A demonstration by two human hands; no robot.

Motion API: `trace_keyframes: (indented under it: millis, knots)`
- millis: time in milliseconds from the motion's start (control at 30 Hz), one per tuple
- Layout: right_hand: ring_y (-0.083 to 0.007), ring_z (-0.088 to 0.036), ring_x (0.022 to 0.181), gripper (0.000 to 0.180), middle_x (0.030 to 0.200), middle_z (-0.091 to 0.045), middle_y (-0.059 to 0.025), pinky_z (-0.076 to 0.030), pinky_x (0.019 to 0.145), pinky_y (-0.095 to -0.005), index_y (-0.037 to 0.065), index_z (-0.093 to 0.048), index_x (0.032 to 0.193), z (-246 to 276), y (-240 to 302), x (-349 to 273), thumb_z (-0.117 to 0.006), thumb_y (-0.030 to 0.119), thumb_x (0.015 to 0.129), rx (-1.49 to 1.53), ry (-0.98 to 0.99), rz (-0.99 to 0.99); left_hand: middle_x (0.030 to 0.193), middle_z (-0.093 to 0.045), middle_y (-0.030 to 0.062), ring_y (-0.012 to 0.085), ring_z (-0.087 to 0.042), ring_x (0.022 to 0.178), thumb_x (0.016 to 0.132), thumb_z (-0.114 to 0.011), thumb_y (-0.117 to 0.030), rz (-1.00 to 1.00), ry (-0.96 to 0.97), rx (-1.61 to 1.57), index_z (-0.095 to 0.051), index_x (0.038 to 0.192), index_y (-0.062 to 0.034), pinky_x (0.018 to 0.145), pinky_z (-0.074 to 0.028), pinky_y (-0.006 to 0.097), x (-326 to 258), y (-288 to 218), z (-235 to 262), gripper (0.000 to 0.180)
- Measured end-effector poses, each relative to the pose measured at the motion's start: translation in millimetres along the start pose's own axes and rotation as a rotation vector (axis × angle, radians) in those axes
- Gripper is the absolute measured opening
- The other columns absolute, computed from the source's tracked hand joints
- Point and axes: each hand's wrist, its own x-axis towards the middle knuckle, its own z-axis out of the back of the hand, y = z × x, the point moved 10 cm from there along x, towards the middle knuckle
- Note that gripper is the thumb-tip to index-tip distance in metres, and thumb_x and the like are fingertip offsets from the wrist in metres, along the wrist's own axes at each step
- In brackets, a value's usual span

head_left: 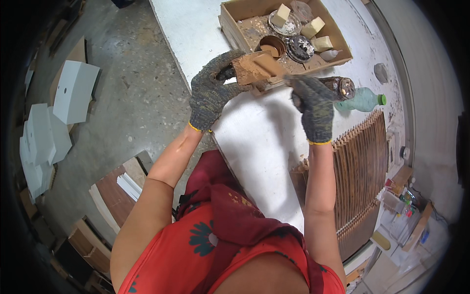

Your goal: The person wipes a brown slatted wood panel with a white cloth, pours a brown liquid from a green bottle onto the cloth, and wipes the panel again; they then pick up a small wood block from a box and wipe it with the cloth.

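My left hand (211, 93), in a dark knitted glove with a yellow cuff, grips the left end of a small flat board (247, 70) smeared with brown paste. The board is held up over the white table, just in front of a cardboard box. My right hand (314, 110), gloved the same way, is at the board's right end with its fingers curled. Its fingertips are slightly blurred, and whatever they hold is hidden. Beyond the right hand lie a dark brown jar (344, 88) and a clear green plastic bottle (360, 100) with a green cap.
The cardboard box (234, 36) holds a brown tin (278, 43), pale yellow blocks (313, 27) and round containers. Stacked slatted brown wood pieces (360, 171) stand on the table's right side. White panels (76, 93) and boards (113, 193) lie on the floor at left.
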Motion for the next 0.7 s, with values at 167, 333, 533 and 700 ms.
trace_keyframes:
  millis: [167,333,533,700]
  knots:
    - [-0.0204,-0.065,0.082,0.024,0.092,-0.07,-0.0088,-0.052,0.071,-0.0327,0.009,-0.071,0.103,18.4,14.8,42.9,-0.063,0.007,0.081,-0.648,-0.137,0.122,0.124,-0.06,0.0132,0.0219,-0.061,0.11,0.069,-0.08,0.004,0.037,-0.104,0.037,-0.054,0.13,-0.0024,0.093,-0.055,0.034,4.9,-5.7,15.3,0.067]
    - [-0.0322,-0.065,0.088,0.026,0.096,-0.069,-0.0141,-0.052,0.079,-0.0424,0.008,-0.071,0.099,-23.2,45.4,67.1,-0.057,0.025,0.084,-1.2,-0.114,0.485,0.124,-0.06,0.013,0.0217,-0.061,0.11,0.069,-0.079,0.004,0.067,-0.156,0.067,-0.054,0.129,-0.0025,0.093,-0.055,0.034,7.8,3.0,20.5,0.066]
    - [-0.0336,-0.066,0.082,0.022,0.082,-0.068,-0.018,-0.051,0.075,-0.0444,0.005,-0.072,0.084,-49.2,30.6,99.6,-0.057,0.02,0.079,-1.467,0.045,0.397,0.126,-0.059,0.0133,0.021,-0.061,0.11,0.07,-0.078,0.006,0.031,-0.166,0.035,-0.052,0.131,-0.0021,0.092,-0.055,0.032,9.9,14.2,17.5,0.067]
    - [-0.0263,-0.066,0.08,0.023,0.09,-0.07,-0.0108,-0.05,0.074,-0.0358,0.012,-0.071,0.103,-5.9,64.5,57.7,-0.06,0.026,0.089,-1.093,-0.176,0.476,0.125,-0.059,0.0134,0.0205,-0.062,0.109,0.071,-0.079,0.004,0.018,-0.178,0.015,-0.051,0.132,-0.0016,0.092,-0.055,0.031,12.4,20.8,18.4,0.067]
